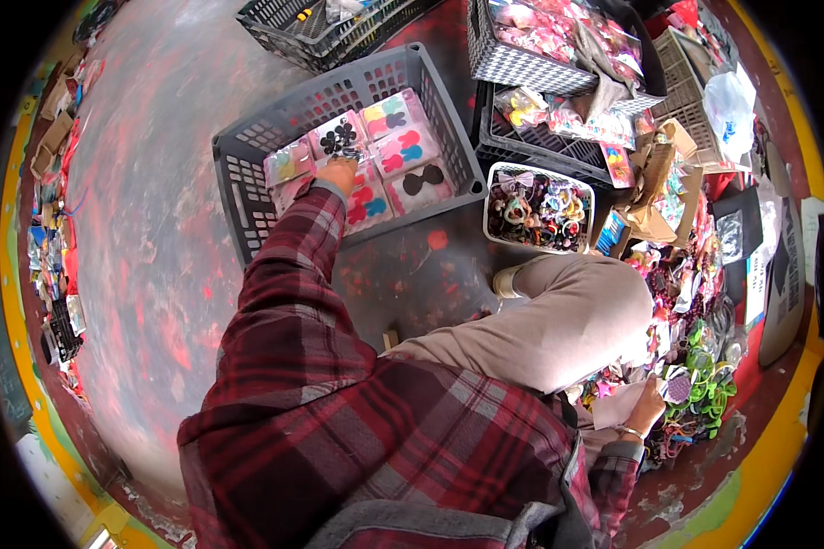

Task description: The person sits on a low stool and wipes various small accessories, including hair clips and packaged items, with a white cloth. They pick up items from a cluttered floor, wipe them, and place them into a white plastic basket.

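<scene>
Inside a grey plastic crate (252, 169) lie several flat clear packets on pink backing, with coloured rounded shapes. My left hand (338, 174) reaches in from the near side, its fingers closed at the lower edge of a packet with black rounded shapes (339, 137). Beside it are a packet with red and blue shapes (401, 152) and one with a larger black shape (421, 183). Low on the right, my right hand (648, 408) is closed on a pale pink card (615, 404). A purple round piece (677, 386) and green looped items (705, 375) lie right beside it.
A white basket (491, 203) of mixed hair ties stands right of the crate. Behind it are stacked black crates (522, 66) with bagged goods, and an opened cardboard box (655, 197). Another black crate (293, 41) is at the far side. Small goods (59, 256) line the left wall.
</scene>
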Demonstrator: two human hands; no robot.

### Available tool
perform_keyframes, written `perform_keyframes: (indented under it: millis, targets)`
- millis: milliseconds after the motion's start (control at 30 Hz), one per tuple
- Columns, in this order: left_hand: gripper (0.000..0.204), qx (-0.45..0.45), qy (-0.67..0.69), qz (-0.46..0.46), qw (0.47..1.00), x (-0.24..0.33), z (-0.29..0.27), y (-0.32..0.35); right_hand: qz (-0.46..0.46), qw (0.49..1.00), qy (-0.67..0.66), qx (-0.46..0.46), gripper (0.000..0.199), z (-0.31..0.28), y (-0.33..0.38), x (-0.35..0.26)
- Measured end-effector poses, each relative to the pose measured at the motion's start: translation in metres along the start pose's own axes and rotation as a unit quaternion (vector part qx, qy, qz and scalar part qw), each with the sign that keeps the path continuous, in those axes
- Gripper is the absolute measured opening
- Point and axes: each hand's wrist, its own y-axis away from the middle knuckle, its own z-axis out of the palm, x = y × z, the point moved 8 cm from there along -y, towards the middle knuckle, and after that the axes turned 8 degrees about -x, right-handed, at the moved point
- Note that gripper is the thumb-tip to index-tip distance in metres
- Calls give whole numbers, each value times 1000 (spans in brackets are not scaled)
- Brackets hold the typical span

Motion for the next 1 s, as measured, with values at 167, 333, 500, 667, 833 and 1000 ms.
perform_keyframes:
  millis: [167,333,500,667,833,1000]
  targets:
    - [22,-53,32,-15,998,-5,35,-4,-137,989,19,54,59,6,-4,-48]
    - [24,-96,38,-53,993,-11,56,-20,-136,988,-61,49,59,-4,1,-84]
    - [29,-114,68,-63,989,-12,54,0,-223,972,19,70,59,-2,-5,-94]
    - [47,-38,194,-55,979,-10,34,-9,-19,1000,-10,-7,55,4,-3,-51]
    - [52,-188,190,-100,958,-31,83,-21,-124,985,117,-12,33,13,-8,-36]
    - [38,-180,105,-117,971,-27,37,-39,-112,992,51,31,35,25,-11,14]
